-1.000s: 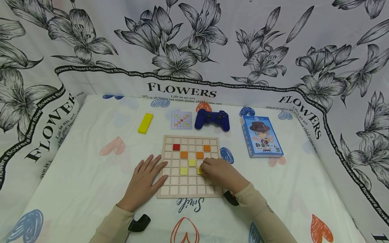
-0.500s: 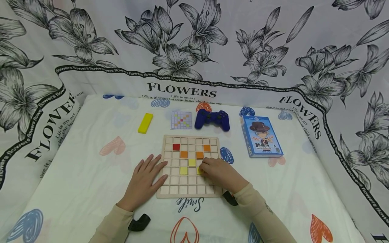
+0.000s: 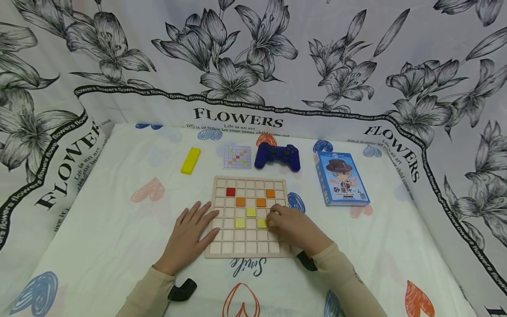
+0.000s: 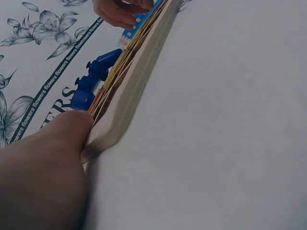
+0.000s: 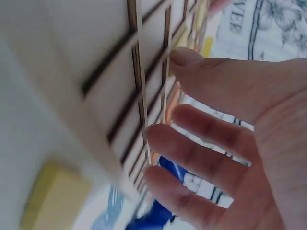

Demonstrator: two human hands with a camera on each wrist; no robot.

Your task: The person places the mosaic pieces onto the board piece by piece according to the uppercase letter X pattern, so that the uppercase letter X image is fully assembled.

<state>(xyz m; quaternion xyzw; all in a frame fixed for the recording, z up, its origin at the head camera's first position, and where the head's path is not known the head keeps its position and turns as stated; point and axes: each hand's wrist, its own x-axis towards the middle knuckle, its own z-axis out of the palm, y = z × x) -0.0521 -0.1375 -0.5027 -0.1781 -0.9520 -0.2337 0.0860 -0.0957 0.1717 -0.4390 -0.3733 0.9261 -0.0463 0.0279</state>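
Observation:
A wooden grid board (image 3: 228,248) lies on the bed sheet, with one red tile (image 3: 230,192), several orange tiles (image 3: 240,201) and several yellow tiles (image 3: 240,223) in its cells. My left hand (image 3: 190,235) rests flat along the board's left edge, fingers spread. Over the board's right side is my right hand (image 3: 295,226), its fingertips beside a yellow tile (image 3: 262,223) in the middle. In the right wrist view the thumb (image 5: 187,56) lies against the grid, and the other fingers (image 5: 177,143) are loosely bent and apart, with nothing seen between them.
Behind the board are a yellow block (image 3: 190,160), a small printed pattern card (image 3: 236,157) and a blue game controller (image 3: 277,156). A blue boxed game (image 3: 343,179) lies at the right. A blurred yellow thing (image 5: 55,196) shows beside the board in the right wrist view.
My right hand has drawn slightly right, off the yellow tile it was pressing or holding, so more of that tile shows. My left hand has stayed put.

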